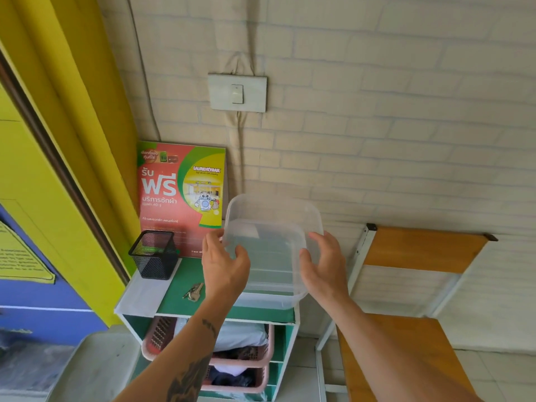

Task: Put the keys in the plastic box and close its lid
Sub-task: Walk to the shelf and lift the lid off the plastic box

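Note:
A small bunch of metal keys (pixel 193 292) lies on the green top of a white shelf unit (pixel 174 306), just left of my left wrist. The clear plastic box (pixel 269 298) stands on the same top, to the right of the keys. Its clear lid (pixel 272 227) is lifted and tilted above the box, as far as the clear plastic lets me tell. My left hand (pixel 224 266) grips the lid's left edge and my right hand (pixel 324 266) grips its right edge. The keys are outside the box.
A black mesh pen cup (pixel 155 255) stands at the shelf's back left, before a red and green poster (pixel 181 192) leaning on the brick wall. Pink baskets (pixel 243 364) fill the shelves below. A wooden chair (pixel 406 349) stands to the right, a yellow door frame (pixel 72 140) to the left.

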{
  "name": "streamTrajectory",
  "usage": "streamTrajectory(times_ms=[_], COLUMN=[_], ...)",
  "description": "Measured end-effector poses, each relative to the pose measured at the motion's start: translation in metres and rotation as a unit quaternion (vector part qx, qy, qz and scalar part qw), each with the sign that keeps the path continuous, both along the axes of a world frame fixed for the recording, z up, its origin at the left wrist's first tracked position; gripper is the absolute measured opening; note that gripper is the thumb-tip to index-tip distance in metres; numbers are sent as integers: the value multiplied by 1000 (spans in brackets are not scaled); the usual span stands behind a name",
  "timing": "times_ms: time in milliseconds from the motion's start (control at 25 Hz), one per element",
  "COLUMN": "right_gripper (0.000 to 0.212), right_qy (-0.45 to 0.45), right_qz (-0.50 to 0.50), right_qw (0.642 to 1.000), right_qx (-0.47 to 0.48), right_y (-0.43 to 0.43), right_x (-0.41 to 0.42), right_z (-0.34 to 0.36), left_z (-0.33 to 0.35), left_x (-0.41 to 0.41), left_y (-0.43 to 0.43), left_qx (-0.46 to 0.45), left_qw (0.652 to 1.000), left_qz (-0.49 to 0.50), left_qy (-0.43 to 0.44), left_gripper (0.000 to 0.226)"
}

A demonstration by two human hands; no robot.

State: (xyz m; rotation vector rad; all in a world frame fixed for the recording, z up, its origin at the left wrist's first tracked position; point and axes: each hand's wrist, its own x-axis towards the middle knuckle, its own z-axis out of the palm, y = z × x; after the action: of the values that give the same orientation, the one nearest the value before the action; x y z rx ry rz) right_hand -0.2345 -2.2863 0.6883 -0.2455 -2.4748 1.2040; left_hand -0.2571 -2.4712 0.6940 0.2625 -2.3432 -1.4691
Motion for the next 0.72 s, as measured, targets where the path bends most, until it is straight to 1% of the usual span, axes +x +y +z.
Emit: streamTrajectory(times_ms=[200,360,480,600,720], right_gripper=[43,43,43,42,42], right_qy=[5,1,-9,-23,-72], right_qz=[-13,-6,-8,-21,-28], right_qw=[1000,1000,1000,999,997], right_qx=[3,-3,-1,5,18], right_y=[39,88,139,196,249], right_x=[15,28,45,68,90], right_z=[4,8,7,-6,-34], left_z=[5,11,11,-5,-34], left_x=[15,27,40,58,80], left_y=[40,90,142,200,251], left_qx=[7,12,0,-44,-96], left_qw=[1000,999,999,998,993], left_qz=[-12,-28,-32,-46,-56], left_qy=[9,36,36,4,-43], left_gripper=[51,54,55,59,62])
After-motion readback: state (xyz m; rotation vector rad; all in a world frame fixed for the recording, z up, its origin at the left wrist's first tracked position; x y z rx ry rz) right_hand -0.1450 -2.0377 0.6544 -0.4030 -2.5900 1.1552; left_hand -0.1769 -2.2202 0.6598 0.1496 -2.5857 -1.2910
